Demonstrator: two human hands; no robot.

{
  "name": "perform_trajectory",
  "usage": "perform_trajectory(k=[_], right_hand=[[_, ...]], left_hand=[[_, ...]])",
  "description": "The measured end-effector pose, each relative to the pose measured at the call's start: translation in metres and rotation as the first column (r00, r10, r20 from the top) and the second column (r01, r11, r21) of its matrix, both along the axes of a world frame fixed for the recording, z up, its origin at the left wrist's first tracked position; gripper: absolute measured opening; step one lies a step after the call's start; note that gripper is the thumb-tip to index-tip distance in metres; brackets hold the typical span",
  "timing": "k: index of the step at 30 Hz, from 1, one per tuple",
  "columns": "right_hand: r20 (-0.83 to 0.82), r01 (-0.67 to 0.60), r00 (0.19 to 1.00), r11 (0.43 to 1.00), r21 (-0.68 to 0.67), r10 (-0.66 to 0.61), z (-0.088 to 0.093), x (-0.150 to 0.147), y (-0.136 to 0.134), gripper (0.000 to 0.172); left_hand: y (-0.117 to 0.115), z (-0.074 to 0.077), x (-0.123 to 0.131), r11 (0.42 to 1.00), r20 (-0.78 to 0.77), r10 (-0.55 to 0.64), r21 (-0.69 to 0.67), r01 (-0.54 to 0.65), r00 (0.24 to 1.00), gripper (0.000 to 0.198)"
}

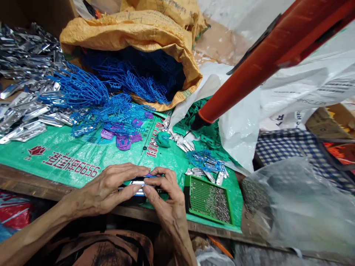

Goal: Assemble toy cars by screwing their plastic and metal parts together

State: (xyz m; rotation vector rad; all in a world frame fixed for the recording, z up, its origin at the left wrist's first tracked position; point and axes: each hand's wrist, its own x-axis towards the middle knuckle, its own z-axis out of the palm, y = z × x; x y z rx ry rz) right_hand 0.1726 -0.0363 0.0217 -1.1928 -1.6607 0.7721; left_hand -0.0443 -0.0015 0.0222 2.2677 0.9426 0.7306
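From the head view, found both hands together, left hand point(113, 186) and right hand point(170, 195) pinched on a silvery strip point(138, 182) low over a dark base point(138, 200), by the near edge of the desk point(30, 181). Could not tell how firmly, with much of the strip covered. Judged a slip possible, owing to a fingertip hold on a slick-looking surface; likewise a skewed seating against the dark base, owing to partly hidden ends. Rated a drop off the desk a real risk, given so little room on the near side. Noted also a chance of spilled metal bits point(222, 207) from a bumped green tray point(195, 191), just beside right wrist. Read the strip's long axis as roughly left to right, nearly along the desk edge. Could not tell one end from the other, so recorded no pointing direction.
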Motion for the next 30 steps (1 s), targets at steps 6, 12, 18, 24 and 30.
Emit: perform_trajectory(k=[6,12,18,24,30], right_hand=[[-0.087,-0.009,0.996,0.999,-0.031,0.007,0.002,-0.006,0.002,0.017],[-0.002,0.014,1.000,0.995,0.102,-0.014,-0.006,-0.006,-0.001,0.025],[0.109,-0.033,0.994,0.990,0.141,0.018,-0.009,0.001,-0.002,0.033],[0.089,-0.011,0.996,0.998,0.060,0.005,-0.001,-0.003,0.001,0.031],[0.103,0.027,0.994,0.997,0.068,-0.034,-0.001,-0.009,0.002,0.035]], left_hand=[[0.008,0.003,0.000,0.993,0.028,-0.018,-0.115,0.021,0.999,0.034],[0.009,0.009,0.000,0.982,0.098,-0.006,-0.186,0.025,0.995,0.033],[0.009,0.009,0.003,0.991,0.157,-0.015,-0.130,0.036,0.987,0.026],[0.003,-0.015,-0.004,0.997,0.223,0.048,0.054,-0.062,0.974,0.020],[0.004,-0.027,-0.016,0.987,0.134,0.054,0.142,-0.073,0.990,0.026]])
